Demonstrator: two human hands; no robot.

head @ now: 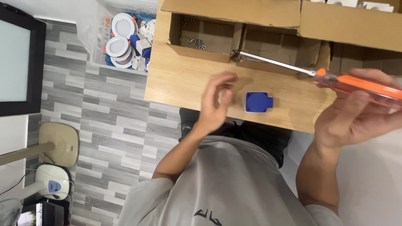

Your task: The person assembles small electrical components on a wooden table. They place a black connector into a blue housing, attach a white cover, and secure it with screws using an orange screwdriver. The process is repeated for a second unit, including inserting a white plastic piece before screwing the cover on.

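1. Screwdriver [331, 78] is clamped in the right hand [356, 113], shaft running out past its fingertips.
2. Left hand [215, 102] is held loosely curled, fingers apart, nothing gripped.
3. Blue socket [258, 102] is seen just beside the left hand's fingertips, untouched.

1. A socket module [258, 102] is set on the table [176, 86], between the left hand [215, 102] and the right hand [356, 113].
2. A screwdriver [293, 67] is held above it, its tip at the cardboard boxes [234, 42] behind.
3. Screws [196, 42] are kept in the left box.
4. A bin of lamps [123, 37] is placed left of the table.
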